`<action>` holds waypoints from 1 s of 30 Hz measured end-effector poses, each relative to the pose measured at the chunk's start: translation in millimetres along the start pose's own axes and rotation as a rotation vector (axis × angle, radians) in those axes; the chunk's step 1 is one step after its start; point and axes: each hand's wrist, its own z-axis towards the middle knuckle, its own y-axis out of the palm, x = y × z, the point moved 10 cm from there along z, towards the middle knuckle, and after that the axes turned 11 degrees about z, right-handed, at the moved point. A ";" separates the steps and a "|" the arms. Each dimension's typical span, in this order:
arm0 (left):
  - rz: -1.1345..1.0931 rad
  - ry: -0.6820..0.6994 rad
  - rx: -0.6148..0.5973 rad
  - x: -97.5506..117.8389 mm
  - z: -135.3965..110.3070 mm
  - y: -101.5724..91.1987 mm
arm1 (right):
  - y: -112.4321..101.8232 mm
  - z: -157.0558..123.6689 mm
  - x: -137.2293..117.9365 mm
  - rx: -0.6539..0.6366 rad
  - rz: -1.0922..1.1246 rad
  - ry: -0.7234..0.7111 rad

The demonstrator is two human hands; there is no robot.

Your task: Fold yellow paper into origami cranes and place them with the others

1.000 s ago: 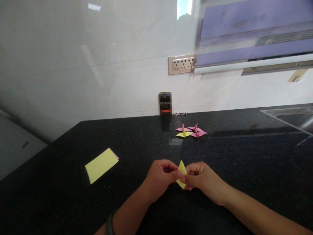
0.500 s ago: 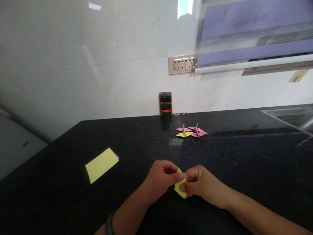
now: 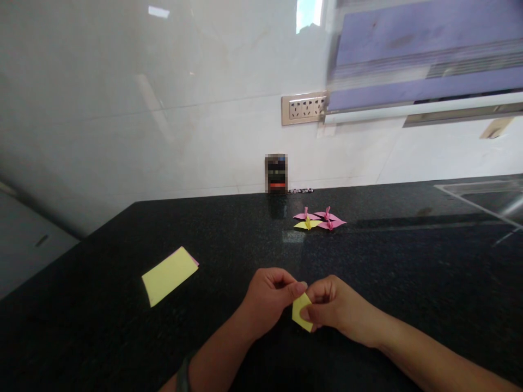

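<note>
one paper (image 3: 301, 320) (yellow, folded) is pinched by the left hand (image 3: 268, 299) and the right hand (image 3: 343, 310); four cranes (image 3: 322, 224) sit beyond it, sheets (image 3: 170, 276) to its left.

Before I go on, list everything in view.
folded paper: 1, yellow, front centre
paper sheets: at least 2, yellow over pink, left
origami cranes: 4, three pink, one yellow, right of centre
countertop: 1, speckled black, below
wall: 1, whitish, behind
pixelated block: 1, dark, by the wall
patterned strand: 1, black-and-white, beside the block
socket panel: 1, beige, on the wall
blurred panel: 1, lilac, upper right
wall plate: 1, beige, far right
metal-edged fixture: 1, greyish, right edge
cabinet front: 1, grey, far left
wristband: 1, dark, left wrist
left hand: 1, bare, at the folded paper's top
right hand: 1, bare, pinching the folded paper
</note>
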 end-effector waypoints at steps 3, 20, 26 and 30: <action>0.090 0.020 0.055 0.2 -1.3 -4.1 | -0.1 0.8 -1.0 0.007 0.012 -0.012; 0.313 0.099 0.022 7.4 -3.3 1.3 | -17.7 2.1 -15.1 0.118 0.107 -0.136; 0.246 0.128 0.019 10.4 -4.7 6.6 | -19.1 -0.2 -17.1 0.136 0.035 -0.174; 0.136 0.111 0.000 9.3 -4.6 9.0 | -17.8 0.2 -13.1 0.095 0.003 -0.151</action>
